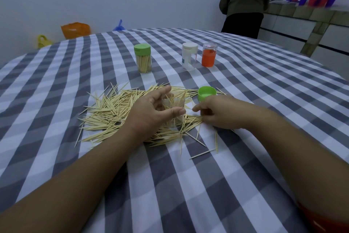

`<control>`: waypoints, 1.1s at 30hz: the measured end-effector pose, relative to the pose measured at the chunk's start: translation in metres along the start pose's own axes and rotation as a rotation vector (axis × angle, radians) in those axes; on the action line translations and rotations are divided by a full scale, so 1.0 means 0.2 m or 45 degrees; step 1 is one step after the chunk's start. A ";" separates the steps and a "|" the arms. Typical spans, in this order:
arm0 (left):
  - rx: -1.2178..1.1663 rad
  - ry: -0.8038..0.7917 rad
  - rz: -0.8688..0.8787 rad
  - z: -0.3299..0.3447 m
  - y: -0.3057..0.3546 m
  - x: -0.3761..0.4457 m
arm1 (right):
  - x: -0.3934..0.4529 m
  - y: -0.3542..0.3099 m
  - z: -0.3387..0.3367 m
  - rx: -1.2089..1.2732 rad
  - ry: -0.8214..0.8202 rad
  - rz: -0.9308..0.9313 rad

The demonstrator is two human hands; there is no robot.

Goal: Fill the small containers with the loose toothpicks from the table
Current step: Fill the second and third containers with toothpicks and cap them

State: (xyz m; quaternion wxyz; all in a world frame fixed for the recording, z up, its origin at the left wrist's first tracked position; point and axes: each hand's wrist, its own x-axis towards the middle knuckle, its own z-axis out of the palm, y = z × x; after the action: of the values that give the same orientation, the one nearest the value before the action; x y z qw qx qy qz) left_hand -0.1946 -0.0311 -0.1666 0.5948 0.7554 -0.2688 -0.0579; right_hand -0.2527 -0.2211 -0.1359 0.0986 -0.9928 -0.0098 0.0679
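While left hand [151, 112] fingers curl round clear container [174, 109] | right hand [217, 112] fingers pinch toothpicks [192, 120]

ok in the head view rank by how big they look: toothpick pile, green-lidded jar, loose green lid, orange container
1. toothpick pile, by far the widest
2. green-lidded jar
3. orange container
4. loose green lid

The last two look close, and the lid lies nearer the camera, so their order is unsure.
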 end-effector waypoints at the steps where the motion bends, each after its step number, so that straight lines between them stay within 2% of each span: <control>1: -0.006 0.002 -0.002 0.00 0.00 0.00 | -0.01 -0.01 0.00 0.036 -0.027 -0.029; 4: -0.002 0.010 -0.010 0.00 0.00 0.00 | -0.02 -0.03 0.02 -0.010 -0.070 -0.070; 8: 0.008 0.008 -0.008 0.00 0.00 0.00 | 0.00 -0.07 0.05 -0.140 0.061 -0.074; 14: -0.029 0.004 -0.025 0.00 0.00 0.00 | 0.05 -0.06 0.07 -0.446 0.116 -0.007; 18: -0.032 -0.004 -0.020 0.00 -0.01 0.00 | 0.03 -0.02 0.03 -0.407 0.118 0.027; 21: -0.009 -0.005 -0.011 0.00 0.00 0.00 | 0.00 0.01 -0.01 -0.208 0.161 0.078; 25: 0.021 0.005 0.001 0.00 0.00 0.00 | -0.02 0.03 -0.04 0.173 0.316 0.031; 28: 0.027 0.003 -0.001 0.00 0.00 0.00 | 0.00 0.02 -0.02 0.698 0.488 0.025; 31: 0.003 0.006 -0.005 0.00 0.00 0.00 | 0.03 -0.03 0.00 1.411 0.528 0.042; 33: -0.003 0.001 -0.004 0.01 0.00 0.00 | 0.04 -0.07 0.01 1.716 0.547 0.061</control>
State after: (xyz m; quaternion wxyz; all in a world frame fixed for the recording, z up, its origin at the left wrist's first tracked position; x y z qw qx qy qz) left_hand -0.1953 -0.0324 -0.1676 0.5958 0.7551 -0.2672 -0.0590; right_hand -0.2448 -0.2068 -0.1365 0.6901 -0.7068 0.0757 -0.1361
